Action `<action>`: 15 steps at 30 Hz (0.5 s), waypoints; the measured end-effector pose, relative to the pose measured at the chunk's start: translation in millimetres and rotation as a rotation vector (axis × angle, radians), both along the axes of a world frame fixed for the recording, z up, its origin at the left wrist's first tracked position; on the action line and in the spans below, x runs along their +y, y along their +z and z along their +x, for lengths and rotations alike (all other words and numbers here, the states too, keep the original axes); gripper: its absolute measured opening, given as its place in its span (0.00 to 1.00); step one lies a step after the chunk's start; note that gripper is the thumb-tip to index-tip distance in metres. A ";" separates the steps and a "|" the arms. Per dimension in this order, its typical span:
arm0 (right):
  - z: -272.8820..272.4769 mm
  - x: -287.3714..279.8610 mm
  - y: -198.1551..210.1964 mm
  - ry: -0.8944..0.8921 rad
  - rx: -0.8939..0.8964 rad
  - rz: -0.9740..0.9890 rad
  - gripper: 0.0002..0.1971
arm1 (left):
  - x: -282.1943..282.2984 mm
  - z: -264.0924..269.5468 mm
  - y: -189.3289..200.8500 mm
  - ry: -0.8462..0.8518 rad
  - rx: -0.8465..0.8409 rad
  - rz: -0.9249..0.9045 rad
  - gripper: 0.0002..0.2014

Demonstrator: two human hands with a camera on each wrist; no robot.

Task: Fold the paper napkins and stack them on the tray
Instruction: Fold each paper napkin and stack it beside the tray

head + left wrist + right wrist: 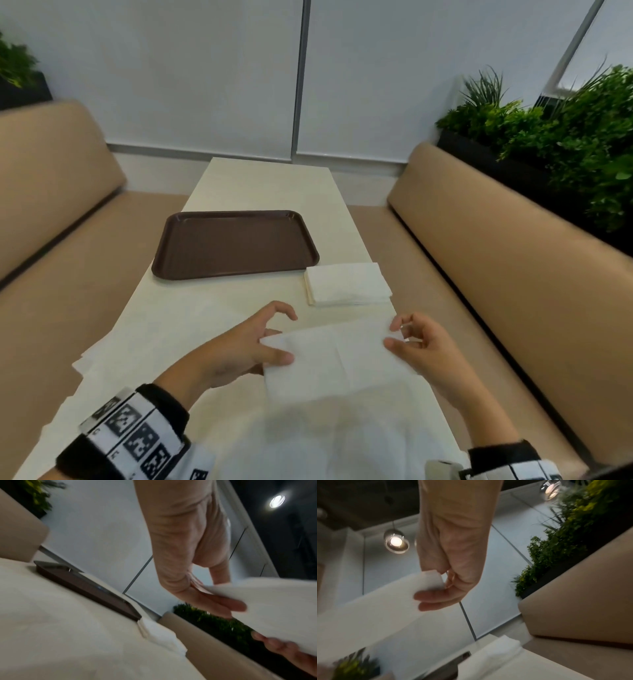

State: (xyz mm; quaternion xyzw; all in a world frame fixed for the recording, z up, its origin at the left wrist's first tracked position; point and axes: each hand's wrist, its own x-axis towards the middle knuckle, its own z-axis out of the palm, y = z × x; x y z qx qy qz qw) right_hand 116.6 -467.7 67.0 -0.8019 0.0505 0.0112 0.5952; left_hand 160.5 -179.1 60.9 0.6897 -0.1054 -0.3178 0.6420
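A white paper napkin (337,359) hangs lifted above the near part of the table, spread between both hands. My left hand (270,342) pinches its left corner between thumb and fingers; the left wrist view shows that corner of the napkin (267,601) against my fingers (223,604). My right hand (399,334) pinches the right corner, as the right wrist view shows on the napkin (399,599). A stack of white napkins (347,285) lies on the table just beyond. The brown tray (236,245) lies bare, left of the stack.
The narrow cream table (191,315) runs away from me between two tan benches (513,246). Planters with green plants (565,137) stand behind the right bench, and another sits at the far left. Some flat sheets lie at the table's near left edge (92,359).
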 end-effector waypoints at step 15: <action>212.9 -49.8 -47.2 -0.289 -0.051 -0.273 0.13 | -112.1 198.1 -50.7 0.461 -0.242 0.198 0.19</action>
